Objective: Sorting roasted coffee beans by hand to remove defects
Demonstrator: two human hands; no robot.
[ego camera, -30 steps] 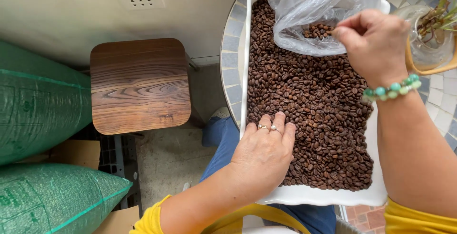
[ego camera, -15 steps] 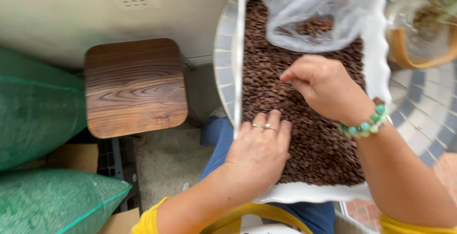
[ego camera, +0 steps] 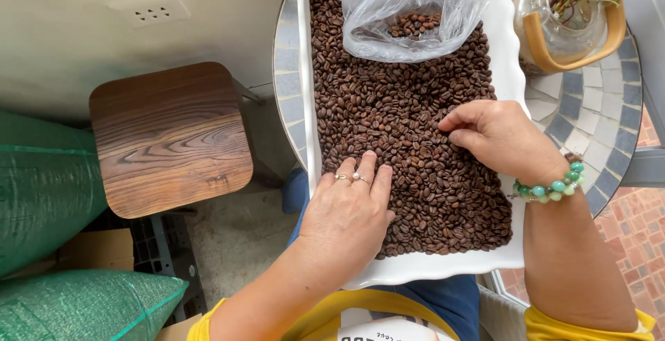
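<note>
A white rectangular tray (ego camera: 510, 71) full of dark roasted coffee beans (ego camera: 395, 112) lies on a round tiled table. My left hand (ego camera: 350, 213), with two rings, rests flat on the beans near the tray's front left, fingers spread. My right hand (ego camera: 499, 136), with a green bead bracelet on the wrist, sits on the beans at mid-right, thumb and forefinger pinched together at the bean surface; whether a bean is between them I cannot tell. A clear plastic bag (ego camera: 409, 8) with a few beans inside lies on the beans at the far end.
A glass vase with a plant in a wooden holder (ego camera: 571, 25) stands on the mosaic table (ego camera: 596, 112) at the right. A wooden stool (ego camera: 170, 136) is to the left. Green woven sacks (ego camera: 41, 195) lie at far left, above a cardboard box.
My right hand has come down from the plastic bag at the far end to the beans at mid-right. My left hand has stayed on the beans.
</note>
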